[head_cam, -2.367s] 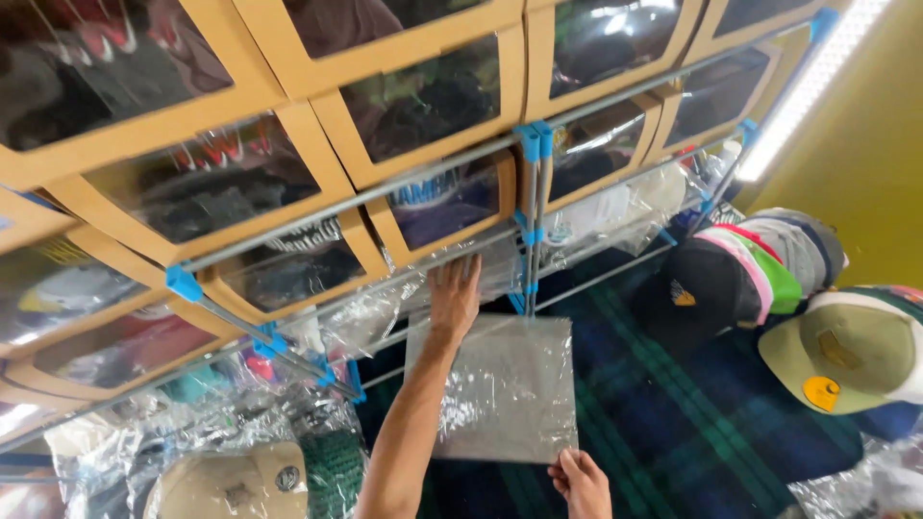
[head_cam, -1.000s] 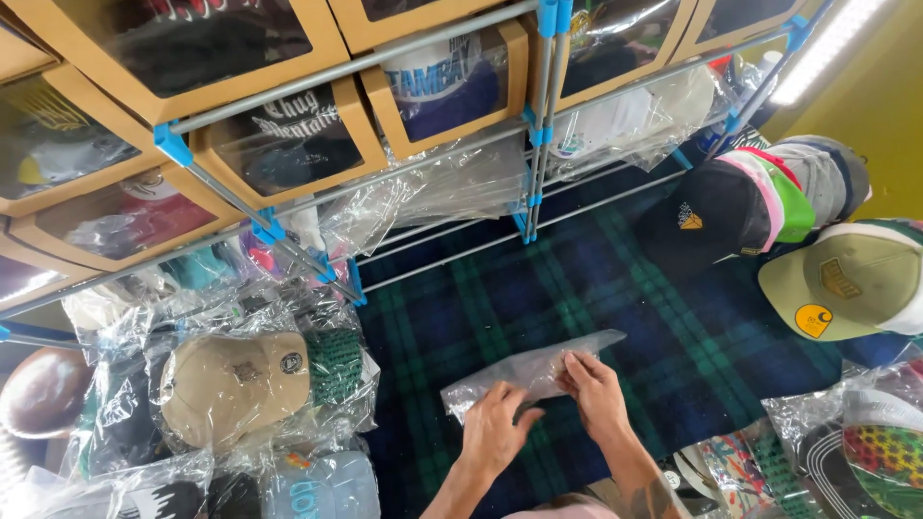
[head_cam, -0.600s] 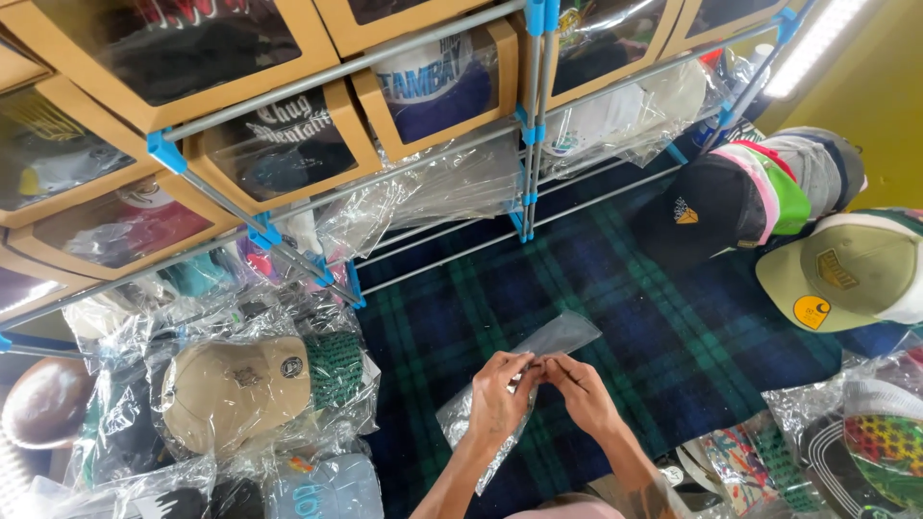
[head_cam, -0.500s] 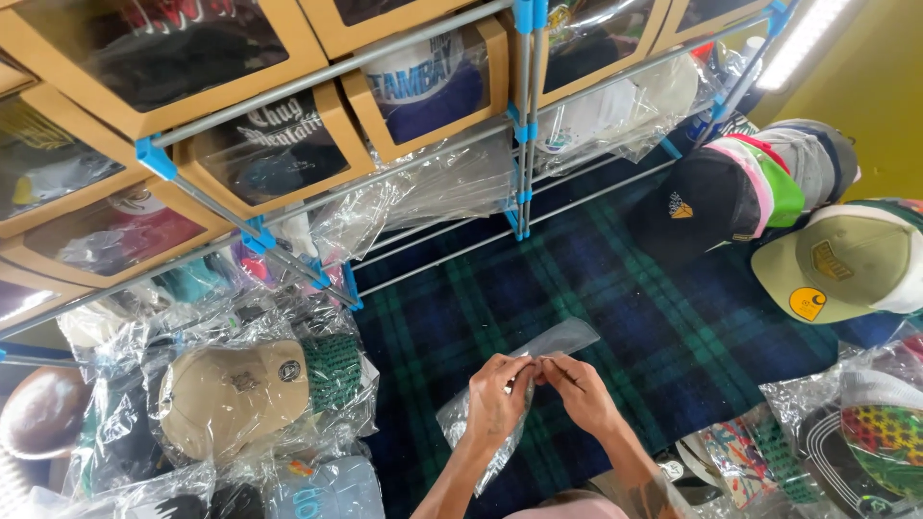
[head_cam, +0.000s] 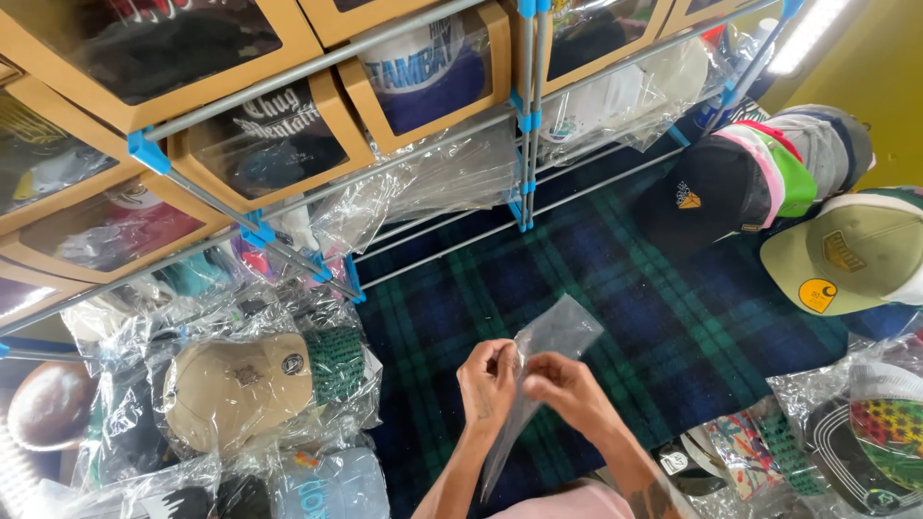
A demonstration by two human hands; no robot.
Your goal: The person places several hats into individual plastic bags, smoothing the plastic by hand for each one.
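Plaid blue-green carpet serves as the landmark, with a metal rack of windowed cardboard boxes at its far edge and a bagged tan cap off its left side. Above the carpet's near edge, a clear plastic bag hangs edge-up. Left hand and right hand both pinch its rim, fingertips close together. Judgement: rubbing the two film layers apart at that rim should open the mouth cleanly.

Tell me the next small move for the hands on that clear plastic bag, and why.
Probably rub and pull the two layers apart at the edge. The left hand and right hand both pinch the clear plastic bag at one spot, and it looks flat and empty above the dark green and blue plaid cloth.
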